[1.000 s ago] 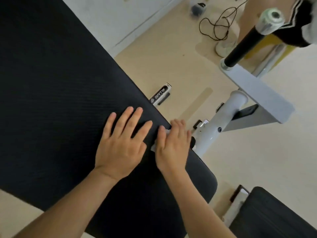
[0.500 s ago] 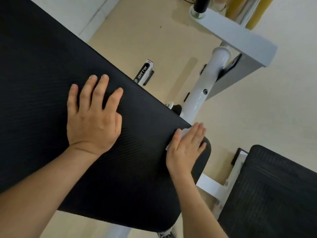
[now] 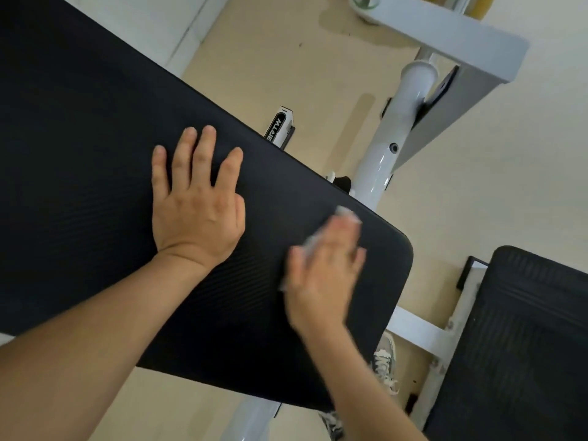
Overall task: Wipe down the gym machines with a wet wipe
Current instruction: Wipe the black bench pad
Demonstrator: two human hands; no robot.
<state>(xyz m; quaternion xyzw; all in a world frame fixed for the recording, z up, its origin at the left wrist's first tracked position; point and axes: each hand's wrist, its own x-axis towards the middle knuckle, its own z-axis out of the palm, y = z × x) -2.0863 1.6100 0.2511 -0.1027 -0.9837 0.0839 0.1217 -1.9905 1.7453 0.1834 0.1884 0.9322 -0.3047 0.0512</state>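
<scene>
A large black padded bench pad (image 3: 95,154) runs from upper left to lower right. My left hand (image 3: 195,202) lies flat on it with fingers spread. My right hand (image 3: 324,272), blurred by motion, presses a white wet wipe (image 3: 345,213) onto the pad near its right corner; only the wipe's edges show past the straight fingers. The white tubular frame (image 3: 386,154) of the machine rises beyond the pad's far edge.
A second black pad (image 3: 525,345) sits at the lower right on a white bracket (image 3: 413,329). A grey-white beam (image 3: 445,30) crosses the top right. Beige floor lies below, with a sneaker (image 3: 386,364) under the pad's edge.
My right hand has slid the wipe from the pad's far edge toward the right corner and back inward. My left hand stays flat on the pad. The view has tilted downward.
</scene>
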